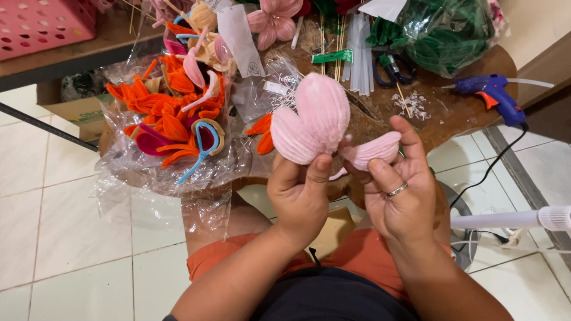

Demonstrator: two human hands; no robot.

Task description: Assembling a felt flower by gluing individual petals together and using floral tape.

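Pink chenille petals [312,119] pinched at base by left hand [300,193], smaller petal [372,150] nipped in right hand [401,190] fingertips above wooden table [458,113]; seemingly light, soft, crushable, best gripped low.

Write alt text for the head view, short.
Seen from above, the left hand holds a cluster of fuzzy pale pink pipe-cleaner petals while the right hand holds one more single pink petal beside it. Behind lie orange pipe-cleaner petals on clear plastic and a blue glue gun on a brown wooden table.
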